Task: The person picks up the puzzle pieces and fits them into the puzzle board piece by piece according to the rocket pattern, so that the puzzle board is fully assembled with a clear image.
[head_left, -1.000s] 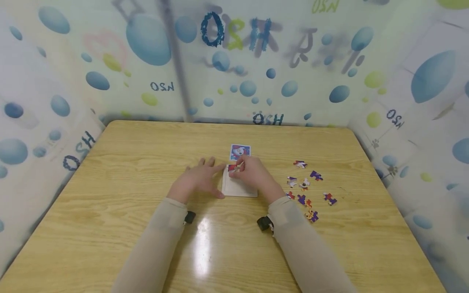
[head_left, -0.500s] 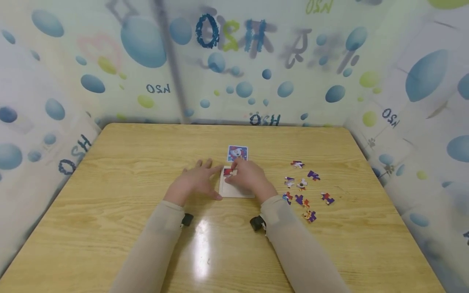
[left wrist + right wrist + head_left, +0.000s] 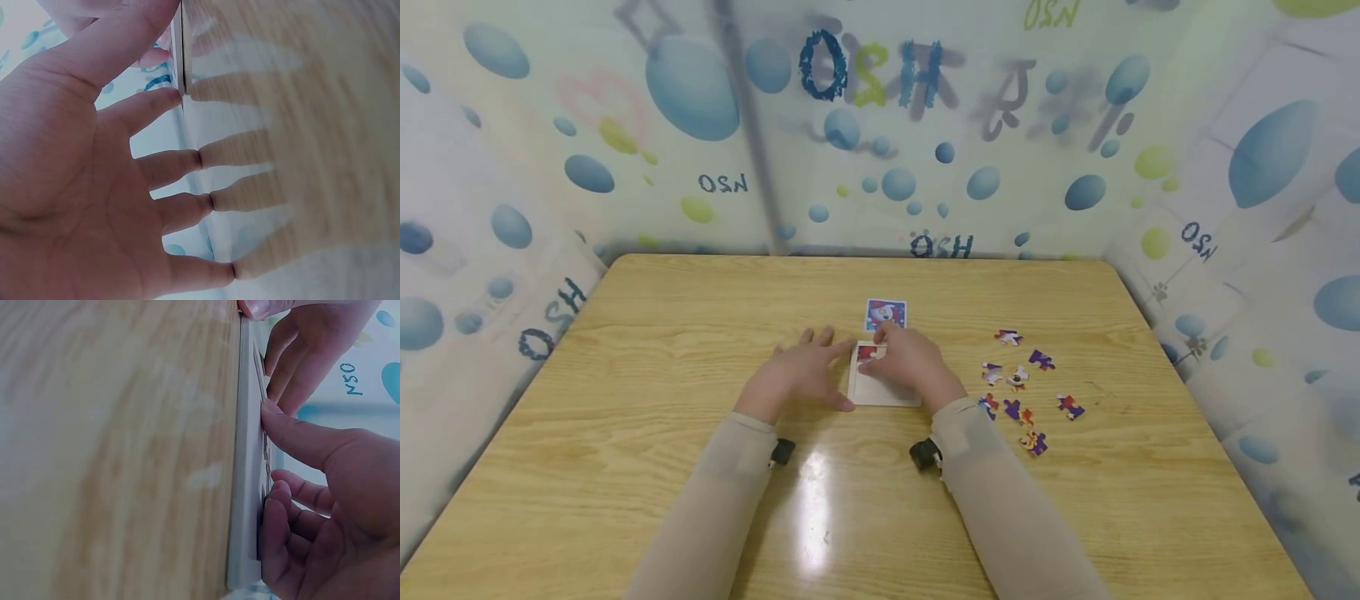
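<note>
A pale square puzzle tray [image 3: 880, 393] lies flat at the middle of the table. In its far left corner sits a red puzzle piece [image 3: 866, 352]; more of a piece shows under my right hand [image 3: 912, 363], whose thumb and forefinger pinch it against the tray. The right wrist view shows the thumb [image 3: 294, 428] touching the piece's surface, with the other fingers curled beside it. My left hand [image 3: 799, 375] is spread at the tray's left side. Its thumb and forefinger touch the tray's edge, and the remaining fingertips [image 3: 215, 272] rest on the table.
Just beyond the tray lies a small picture card [image 3: 886, 313] with a white cartoon figure. Several loose puzzle pieces [image 3: 1018, 377] are scattered on the table [image 3: 647, 400] to the right. A patterned curtain [image 3: 850, 192] stands behind the table and along both sides.
My right hand has lowered the puzzle piece flat into the tray's far left corner area, and more of the red print shows. The left hand has stayed at the tray's edge.
</note>
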A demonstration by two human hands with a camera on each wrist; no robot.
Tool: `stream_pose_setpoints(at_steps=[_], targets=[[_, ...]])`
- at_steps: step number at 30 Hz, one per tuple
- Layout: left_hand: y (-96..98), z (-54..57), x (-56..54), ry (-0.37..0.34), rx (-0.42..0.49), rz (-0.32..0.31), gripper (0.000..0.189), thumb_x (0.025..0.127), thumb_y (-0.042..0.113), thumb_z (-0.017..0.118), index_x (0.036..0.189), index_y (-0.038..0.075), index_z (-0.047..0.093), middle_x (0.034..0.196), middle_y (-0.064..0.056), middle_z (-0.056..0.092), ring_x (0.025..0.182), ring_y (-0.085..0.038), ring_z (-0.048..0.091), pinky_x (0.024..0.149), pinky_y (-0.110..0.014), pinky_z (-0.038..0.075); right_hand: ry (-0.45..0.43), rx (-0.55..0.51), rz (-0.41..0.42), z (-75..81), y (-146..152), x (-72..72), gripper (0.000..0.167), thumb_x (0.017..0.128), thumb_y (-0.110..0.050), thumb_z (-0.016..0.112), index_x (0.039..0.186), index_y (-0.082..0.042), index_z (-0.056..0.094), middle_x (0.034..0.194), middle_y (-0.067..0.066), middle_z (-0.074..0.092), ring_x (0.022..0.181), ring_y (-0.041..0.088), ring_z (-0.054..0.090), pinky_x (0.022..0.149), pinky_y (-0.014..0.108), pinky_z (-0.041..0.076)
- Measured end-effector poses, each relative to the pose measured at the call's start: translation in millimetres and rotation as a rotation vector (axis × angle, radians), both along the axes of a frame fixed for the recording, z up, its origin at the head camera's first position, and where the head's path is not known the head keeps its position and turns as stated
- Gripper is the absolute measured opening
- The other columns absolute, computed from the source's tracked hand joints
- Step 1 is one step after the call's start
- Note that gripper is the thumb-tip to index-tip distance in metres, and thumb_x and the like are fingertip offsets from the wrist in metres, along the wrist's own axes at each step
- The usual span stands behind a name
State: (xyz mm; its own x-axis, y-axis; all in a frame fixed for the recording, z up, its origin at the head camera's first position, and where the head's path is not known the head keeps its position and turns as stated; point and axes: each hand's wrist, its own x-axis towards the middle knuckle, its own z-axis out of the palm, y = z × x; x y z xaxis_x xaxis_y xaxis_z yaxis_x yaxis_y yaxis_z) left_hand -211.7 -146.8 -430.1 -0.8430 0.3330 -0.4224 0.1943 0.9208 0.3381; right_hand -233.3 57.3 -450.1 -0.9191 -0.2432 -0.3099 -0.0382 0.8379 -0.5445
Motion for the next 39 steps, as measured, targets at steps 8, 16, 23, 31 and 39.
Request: stream_pose_setpoints(at_steps=[8,16,23,31,39], targets=[[-0.9,0.2,0.4,-0.003,0.002,0.002,0.109,0.088,0.056,0.089,0.176,0.030,0.029,0.185,-0.019,0.007,0.170,-0.052,0.001,0.126,-0.088,0.006,-0.027,-0.087,-0.030,-0.4,5.5,0.8,0.062,0.098,-0.048,0.082,0.148,-0.018,0.062,0.131,0.008,0.074,0.112,0.026,0.067,0.101,0.047,0.059],[3.0,-1.8,0.2,-0.006,0.001,0.009,0.109,0.088,0.055,0.090,0.175,0.029,0.030,0.185,-0.019,0.008,0.170,-0.052,0.002,0.127,-0.087,0.008,-0.048,-0.313,-0.017,16.5,33.5,3.9,0.055,0.103,-0.036,0.079,0.152,-0.017,0.062,0.120,0.011,0.069,0.090,0.024,0.068,0.072,0.030,0.058],[4.1,0.0,1.6,-0.014,0.021,0.025,0.109,0.088,0.050,0.091,0.175,0.029,0.030,0.185,-0.018,0.007,0.170,-0.051,-0.001,0.128,-0.086,0.004,0.007,-0.327,-0.071,36.7,61.7,17.4,0.052,0.105,-0.038,0.077,0.152,-0.018,0.063,0.122,0.010,0.069,0.103,0.028,0.063,0.080,0.036,0.055],[-0.7,-0.8,4.0,-0.018,0.047,0.026,0.109,0.088,0.050,0.091,0.176,0.029,0.029,0.185,-0.019,0.006,0.170,-0.050,-0.002,0.128,-0.085,0.001,0.069,-0.306,-0.086,36.8,94.8,18.5,0.052,0.107,-0.035,0.074,0.153,-0.015,0.062,0.121,0.010,0.068,0.111,0.030,0.063,0.082,0.036,0.054],[0.2,-0.2,3.9,-0.012,0.045,0.024,0.109,0.089,0.049,0.091,0.176,0.030,0.029,0.186,-0.017,0.005,0.171,-0.050,-0.003,0.128,-0.085,0.001,0.116,-0.243,-0.040,46.2,137.9,12.5,0.053,0.109,-0.033,0.071,0.155,-0.008,0.059,0.120,0.013,0.065,0.110,0.031,0.062,0.087,0.041,0.053]])
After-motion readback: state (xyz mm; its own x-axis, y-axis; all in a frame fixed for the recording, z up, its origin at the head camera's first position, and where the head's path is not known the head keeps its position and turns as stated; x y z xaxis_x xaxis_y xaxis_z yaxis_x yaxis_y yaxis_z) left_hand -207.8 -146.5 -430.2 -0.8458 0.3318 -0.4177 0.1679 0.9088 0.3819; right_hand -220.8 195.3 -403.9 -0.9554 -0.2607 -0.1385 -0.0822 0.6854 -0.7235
